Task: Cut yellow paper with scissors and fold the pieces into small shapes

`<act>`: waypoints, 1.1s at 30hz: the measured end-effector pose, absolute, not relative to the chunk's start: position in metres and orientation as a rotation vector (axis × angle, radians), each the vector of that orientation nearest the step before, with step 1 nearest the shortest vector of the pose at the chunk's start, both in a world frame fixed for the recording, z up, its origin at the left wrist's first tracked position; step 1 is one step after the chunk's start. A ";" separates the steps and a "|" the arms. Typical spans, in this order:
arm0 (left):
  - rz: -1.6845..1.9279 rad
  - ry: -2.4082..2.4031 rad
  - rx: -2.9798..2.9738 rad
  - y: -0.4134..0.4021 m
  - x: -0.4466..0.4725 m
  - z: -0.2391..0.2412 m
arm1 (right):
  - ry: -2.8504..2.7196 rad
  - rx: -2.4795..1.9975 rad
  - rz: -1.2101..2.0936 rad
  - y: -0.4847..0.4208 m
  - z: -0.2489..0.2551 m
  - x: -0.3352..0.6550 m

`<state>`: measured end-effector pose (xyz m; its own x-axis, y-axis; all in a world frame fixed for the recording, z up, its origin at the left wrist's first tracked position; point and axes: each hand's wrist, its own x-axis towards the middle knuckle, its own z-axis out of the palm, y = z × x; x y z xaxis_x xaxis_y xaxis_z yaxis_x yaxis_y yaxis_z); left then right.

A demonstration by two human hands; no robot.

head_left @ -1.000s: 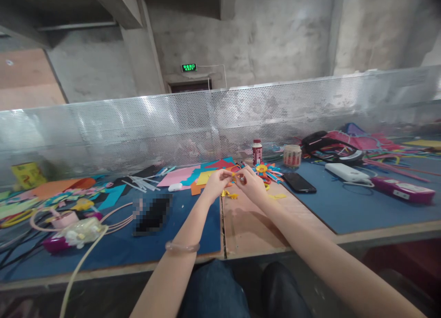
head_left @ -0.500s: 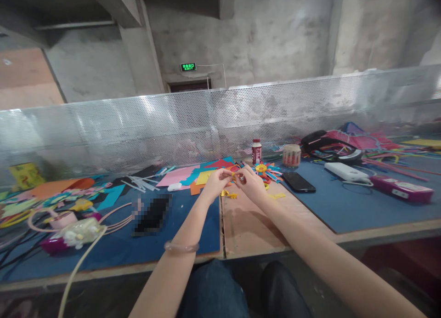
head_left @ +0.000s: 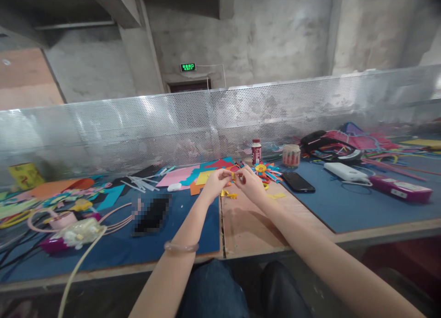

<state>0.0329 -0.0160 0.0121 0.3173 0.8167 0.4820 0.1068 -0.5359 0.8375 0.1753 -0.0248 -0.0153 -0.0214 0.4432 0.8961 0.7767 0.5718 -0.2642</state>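
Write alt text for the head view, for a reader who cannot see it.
Over a workbench, the left hand and right hand pinch a small yellow paper piece between their fingertips. Just beyond lie a multicoloured paper flower, coloured paper sheets and a black phone, with a perforated metal screen behind.

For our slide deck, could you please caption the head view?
The left hand and right hand pinch a yellow paper piece over a craft-strewn table.

"EXIT" on green wall sign (head_left: 188,67)
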 end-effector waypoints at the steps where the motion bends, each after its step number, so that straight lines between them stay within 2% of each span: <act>1: 1.263 0.820 1.874 -0.016 0.033 0.012 | -1.655 -1.035 -0.350 -0.025 -0.015 0.175; 25: 1.214 0.887 1.915 -0.011 0.029 0.007 | -1.743 -0.954 -0.146 -0.018 -0.017 0.178; 33: 1.263 0.950 1.955 -0.012 0.030 0.010 | -1.682 -0.945 0.054 -0.023 -0.012 0.175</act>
<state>0.0296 -0.0118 0.0097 0.2846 0.8270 0.4849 0.2367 -0.5508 0.8004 0.1753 -0.0226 -0.0120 -0.0279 0.6027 0.7974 0.5506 0.6751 -0.4910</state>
